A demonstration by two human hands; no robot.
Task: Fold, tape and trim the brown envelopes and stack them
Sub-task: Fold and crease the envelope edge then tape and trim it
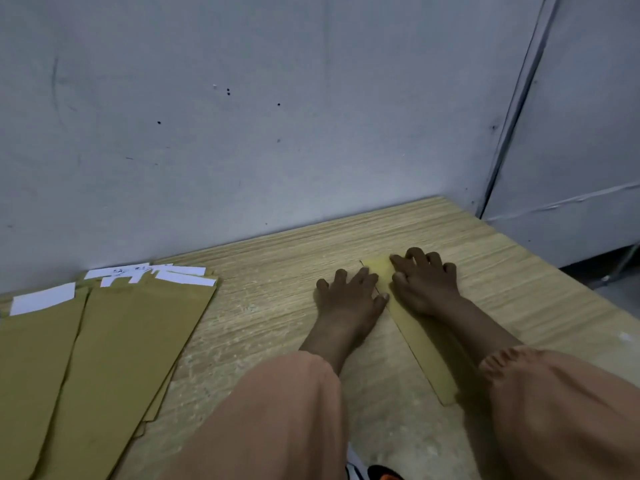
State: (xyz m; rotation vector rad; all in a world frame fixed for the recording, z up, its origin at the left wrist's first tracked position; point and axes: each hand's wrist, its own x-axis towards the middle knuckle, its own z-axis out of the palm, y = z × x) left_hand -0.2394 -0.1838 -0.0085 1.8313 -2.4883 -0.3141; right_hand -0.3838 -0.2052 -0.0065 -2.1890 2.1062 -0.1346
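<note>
A pale wood-grain table [277, 306] butts against a grey wall [242, 116] marked with a few dark specks; at the right a second grey panel [581, 133] meets the wall behind a thin dark vertical strip.

At the left of the table lies a fanned pile of envelopes [104, 341], brown, flat and overlapping, their far ends close to the wall. White slips [43, 298] show at those far ends, one with small dark marks too blurred to read.

Right of centre, the left hand [348, 296] lies palm down on the table, fingers spread and slightly bent, pressing flat. Its thumb and fingertips reach the left edge of a folded envelope [426, 348], a narrow brown strip that runs from the far side toward the person, well apart from the pile.

Just beside it, the right hand [424, 282] rests palm down on the far end of that strip, fingers spread and lightly arched, fingertips pressing down. Neither hand curls round anything. Both arms wear peach sleeves [554, 410] gathered at the wrists.
</note>
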